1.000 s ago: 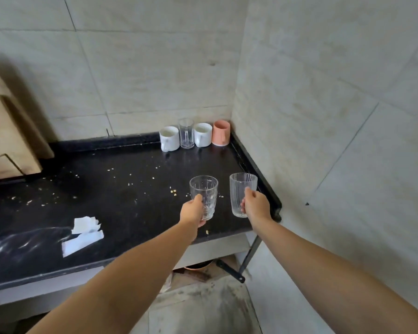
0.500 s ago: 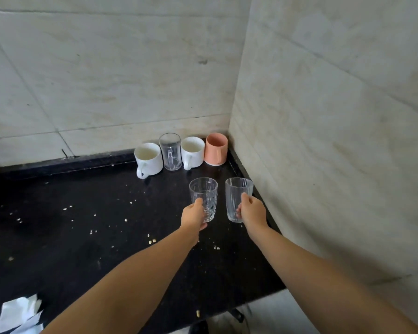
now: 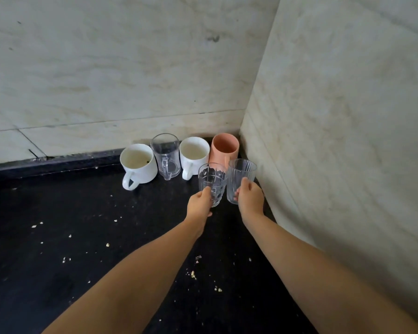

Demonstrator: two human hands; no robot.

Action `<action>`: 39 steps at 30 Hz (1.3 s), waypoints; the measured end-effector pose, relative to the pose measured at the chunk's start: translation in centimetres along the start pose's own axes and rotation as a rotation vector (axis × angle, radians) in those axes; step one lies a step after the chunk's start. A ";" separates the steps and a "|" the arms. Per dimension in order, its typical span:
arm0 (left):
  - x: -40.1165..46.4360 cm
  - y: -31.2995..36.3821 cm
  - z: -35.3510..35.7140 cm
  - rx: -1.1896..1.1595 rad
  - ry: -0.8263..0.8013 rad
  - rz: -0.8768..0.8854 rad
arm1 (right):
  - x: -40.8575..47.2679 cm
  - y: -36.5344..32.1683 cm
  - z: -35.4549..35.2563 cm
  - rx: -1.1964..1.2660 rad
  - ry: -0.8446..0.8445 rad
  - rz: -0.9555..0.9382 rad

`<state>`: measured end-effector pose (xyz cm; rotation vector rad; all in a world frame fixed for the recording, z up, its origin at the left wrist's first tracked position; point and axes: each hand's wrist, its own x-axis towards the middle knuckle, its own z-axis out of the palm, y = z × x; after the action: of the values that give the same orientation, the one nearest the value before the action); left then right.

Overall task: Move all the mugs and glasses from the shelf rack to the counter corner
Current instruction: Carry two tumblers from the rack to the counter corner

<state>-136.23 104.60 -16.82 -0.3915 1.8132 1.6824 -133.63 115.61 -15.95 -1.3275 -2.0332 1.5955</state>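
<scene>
Presently each hand carries one clear tumbler over the back right corner of the black counter (image 3: 58,237). The left hand (image 3: 199,204) is wrapped around the lower half of a dimpled glass (image 3: 212,182); the right hand (image 3: 250,200) grips the lower side of a ribbed glass (image 3: 240,177). Whether either base touches the counter cannot be told.

Handling, as a judgement: both tumblers are thin, rigid and breakable, light enough for one hand, and smooth enough to slip if the grip loosens. A hold around the lower wall, as now, suits them; the rims should be left alone. The two glasses stand just beside each other and could knock together.

Surroundings: four vessels line the counter's back edge. From left to right they are a white mug (image 3: 138,166), a clear glass mug (image 3: 166,155), a second white mug (image 3: 193,157) and a pink cup (image 3: 223,148), which sits tight in the corner. The held glasses hang just in front of the pink cup and the second white mug, whose handle points forward. The side wall (image 3: 336,141) stands close on the right. Crumbs (image 3: 193,274) lie scattered over the counter's front part.
</scene>
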 end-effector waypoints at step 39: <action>1.1 0.7 -1.5 0.155 0.163 0.064 | 0.0 1.4 -4.0 -0.175 -0.080 -0.001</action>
<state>-137.87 103.50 -16.98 -0.4177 2.0799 1.5777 -130.31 118.16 -15.62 -1.3398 -2.2666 1.5225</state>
